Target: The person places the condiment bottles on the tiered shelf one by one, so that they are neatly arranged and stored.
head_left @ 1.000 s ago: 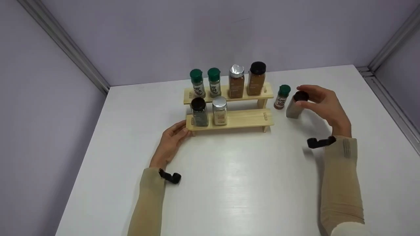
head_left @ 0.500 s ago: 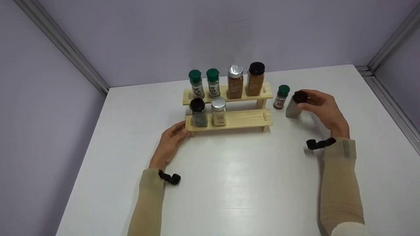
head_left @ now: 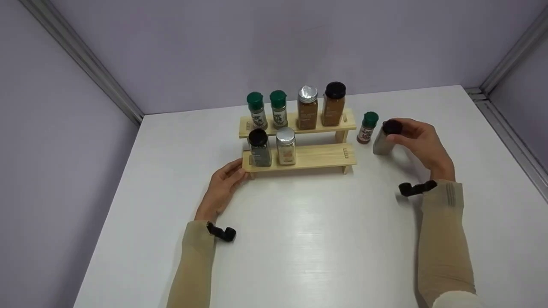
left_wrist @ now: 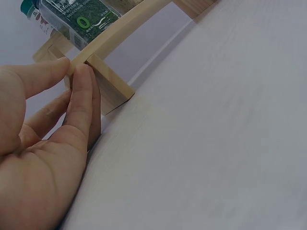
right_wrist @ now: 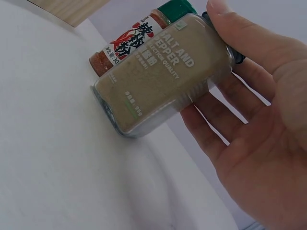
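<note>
With thumb and fingers my right hand [head_left: 424, 143] grips a salt and pepper jar [right_wrist: 160, 79] near its black cap. The jar's base is at the white tabletop, right of the rack. Just left of it stands a small chili powder bottle [head_left: 366, 128] with a green cap. My left hand [head_left: 220, 188] pinches the left end of the two-tier wooden spice rack [head_left: 321, 155] at the lower shelf. On that shelf are a black-capped herb jar [head_left: 260, 149] and a silver-capped jar [head_left: 287, 147]; its right part is bare wood.
The upper shelf bears two green-capped bottles [head_left: 257, 112] [head_left: 279, 110], a silver-capped brown spice jar [head_left: 307, 109] and a black-capped one [head_left: 333, 105]. A pale wall [head_left: 192, 55] rises behind the white table [head_left: 299, 239].
My right hand has come slightly lower and nearer around the jar's cap, while the jar stays in about the same place. The left hand keeps its hold on the rack.
</note>
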Demonstrator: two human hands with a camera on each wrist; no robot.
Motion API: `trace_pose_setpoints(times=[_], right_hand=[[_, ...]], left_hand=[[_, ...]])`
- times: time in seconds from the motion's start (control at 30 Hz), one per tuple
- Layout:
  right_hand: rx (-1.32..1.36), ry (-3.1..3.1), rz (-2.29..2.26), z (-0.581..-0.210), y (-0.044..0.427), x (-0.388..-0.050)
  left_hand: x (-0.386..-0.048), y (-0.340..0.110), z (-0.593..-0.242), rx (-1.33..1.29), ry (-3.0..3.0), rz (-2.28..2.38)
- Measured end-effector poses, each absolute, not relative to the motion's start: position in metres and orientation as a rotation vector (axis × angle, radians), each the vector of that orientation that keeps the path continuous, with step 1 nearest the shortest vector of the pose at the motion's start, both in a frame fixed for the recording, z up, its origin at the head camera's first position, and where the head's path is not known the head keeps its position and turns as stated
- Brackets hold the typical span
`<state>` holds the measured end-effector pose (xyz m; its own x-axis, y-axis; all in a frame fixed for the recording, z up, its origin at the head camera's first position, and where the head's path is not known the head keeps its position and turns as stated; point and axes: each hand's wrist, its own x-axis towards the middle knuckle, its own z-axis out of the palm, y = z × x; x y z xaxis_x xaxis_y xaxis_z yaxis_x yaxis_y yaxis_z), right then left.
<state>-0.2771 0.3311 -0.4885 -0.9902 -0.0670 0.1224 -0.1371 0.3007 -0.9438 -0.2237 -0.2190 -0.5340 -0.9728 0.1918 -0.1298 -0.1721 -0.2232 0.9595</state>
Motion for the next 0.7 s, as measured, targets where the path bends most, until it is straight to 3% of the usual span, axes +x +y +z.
trace_pose_setpoints(times=[0.7], right_hand=[[0.182,-2.464,1.727,-0.471,0.322,-0.276]], left_hand=[[-0.224,-0.219,-0.534,0.007,1.794,2.3]])
